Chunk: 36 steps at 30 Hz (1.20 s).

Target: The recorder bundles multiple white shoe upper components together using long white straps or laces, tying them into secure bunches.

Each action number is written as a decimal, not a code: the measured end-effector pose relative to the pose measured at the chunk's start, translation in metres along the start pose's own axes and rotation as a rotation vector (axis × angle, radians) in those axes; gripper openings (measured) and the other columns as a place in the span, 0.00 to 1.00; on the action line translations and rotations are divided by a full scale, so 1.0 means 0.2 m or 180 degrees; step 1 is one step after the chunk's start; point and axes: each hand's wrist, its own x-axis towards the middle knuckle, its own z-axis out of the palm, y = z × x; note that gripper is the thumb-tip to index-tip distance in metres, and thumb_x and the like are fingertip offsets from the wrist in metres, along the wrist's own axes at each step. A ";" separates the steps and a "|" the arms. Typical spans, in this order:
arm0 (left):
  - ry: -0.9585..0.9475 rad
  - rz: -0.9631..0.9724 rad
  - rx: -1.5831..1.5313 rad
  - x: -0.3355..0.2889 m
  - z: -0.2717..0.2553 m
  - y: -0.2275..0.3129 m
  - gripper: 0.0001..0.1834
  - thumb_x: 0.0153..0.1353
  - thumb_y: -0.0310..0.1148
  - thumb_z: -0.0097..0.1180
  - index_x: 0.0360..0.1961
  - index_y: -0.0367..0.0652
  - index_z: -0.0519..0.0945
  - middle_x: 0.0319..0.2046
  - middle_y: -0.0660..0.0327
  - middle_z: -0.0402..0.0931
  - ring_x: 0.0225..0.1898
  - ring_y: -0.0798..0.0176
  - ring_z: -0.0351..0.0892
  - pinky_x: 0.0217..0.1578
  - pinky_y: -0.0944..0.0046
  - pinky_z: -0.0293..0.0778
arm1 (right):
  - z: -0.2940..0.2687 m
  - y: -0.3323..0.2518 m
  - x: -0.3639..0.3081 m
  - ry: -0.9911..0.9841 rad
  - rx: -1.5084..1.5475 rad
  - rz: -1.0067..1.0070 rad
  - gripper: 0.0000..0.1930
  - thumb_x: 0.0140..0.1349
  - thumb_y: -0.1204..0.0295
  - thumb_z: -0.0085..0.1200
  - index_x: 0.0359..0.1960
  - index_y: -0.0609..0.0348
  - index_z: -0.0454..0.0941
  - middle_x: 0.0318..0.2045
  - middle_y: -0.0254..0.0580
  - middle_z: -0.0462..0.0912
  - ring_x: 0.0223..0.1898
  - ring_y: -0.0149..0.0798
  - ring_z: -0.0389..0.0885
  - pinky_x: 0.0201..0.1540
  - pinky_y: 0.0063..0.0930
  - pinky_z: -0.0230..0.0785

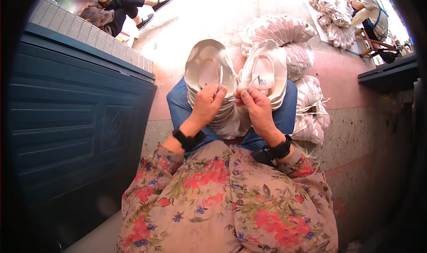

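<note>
Two white shoe uppers stand side by side between my knees, a left one (194,66) and a right one (279,61), both with their openings up. Below the left one, several more uppers are nested in a stack (224,119). My left hand (205,105) is closed in a pinch at the left upper's near edge, where a thin white lace (221,74) rises from the fingertips. My right hand (260,110) pinches at the near left edge of the right upper, beside another short lace end (254,80). The fingers hide where the laces run.
Bundles of white uppers (278,30) lie on the floor ahead and to the right (311,113). A dark blue panelled door (58,128) stands at my left. One person (120,12) sits far left; another (373,17) sits far right by more bundles (338,19).
</note>
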 end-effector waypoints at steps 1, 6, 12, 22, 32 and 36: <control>0.0042 0.0721 0.1440 0.00 -0.01 -0.07 0.12 0.61 0.35 0.44 0.30 0.35 0.72 0.21 0.67 0.71 0.21 0.75 0.68 0.21 0.73 0.67 | 0.01 0.00 -0.01 -0.0075 -0.0032 0.0003 0.11 0.61 0.70 0.44 0.35 0.66 0.74 0.29 0.32 0.75 0.29 0.23 0.70 0.35 0.16 0.64; 0.0247 0.0217 0.0491 -0.04 -0.06 0.01 0.13 0.59 0.34 0.46 0.22 0.36 0.68 0.15 0.63 0.62 0.18 0.69 0.62 0.20 0.67 0.61 | -0.04 0.03 -0.07 -0.0237 -0.0271 -0.0021 0.11 0.62 0.70 0.43 0.37 0.66 0.73 0.31 0.33 0.75 0.33 0.24 0.71 0.37 0.17 0.65; -0.0449 0.0515 -0.0585 -0.16 -0.06 0.25 0.09 0.61 0.32 0.44 0.31 0.36 0.71 0.24 0.64 0.70 0.24 0.75 0.68 0.25 0.76 0.64 | -0.06 0.10 -0.08 0.0206 0.1806 0.1869 0.07 0.59 0.69 0.44 0.31 0.58 0.71 0.28 0.32 0.74 0.29 0.28 0.72 0.32 0.23 0.66; -0.0572 0.0490 -0.0221 -0.21 0.02 0.24 0.11 0.61 0.32 0.44 0.34 0.33 0.74 0.24 0.62 0.74 0.23 0.75 0.70 0.25 0.75 0.68 | 0.03 0.22 0.05 -0.0263 0.2871 0.2178 0.04 0.61 0.73 0.40 0.33 0.56 0.68 0.21 0.31 0.71 0.13 0.21 0.57 0.18 0.14 0.53; -0.0671 -0.1934 -0.2264 -0.10 0.04 0.07 0.14 0.59 0.38 0.46 0.24 0.39 0.73 0.18 0.65 0.70 0.15 0.75 0.67 0.15 0.77 0.68 | -0.05 0.20 -0.03 -0.0945 0.2267 0.2160 0.11 0.59 0.63 0.47 0.26 0.56 0.69 0.20 0.28 0.70 0.10 0.17 0.52 0.13 0.10 0.47; -0.0834 -0.1911 -0.1902 -0.09 0.07 0.06 0.14 0.60 0.41 0.45 0.29 0.41 0.75 0.21 0.67 0.73 0.19 0.77 0.70 0.19 0.78 0.68 | -0.10 0.16 -0.02 -0.0946 0.2043 0.2256 0.10 0.59 0.62 0.47 0.27 0.54 0.69 0.19 0.28 0.71 0.10 0.18 0.53 0.14 0.10 0.47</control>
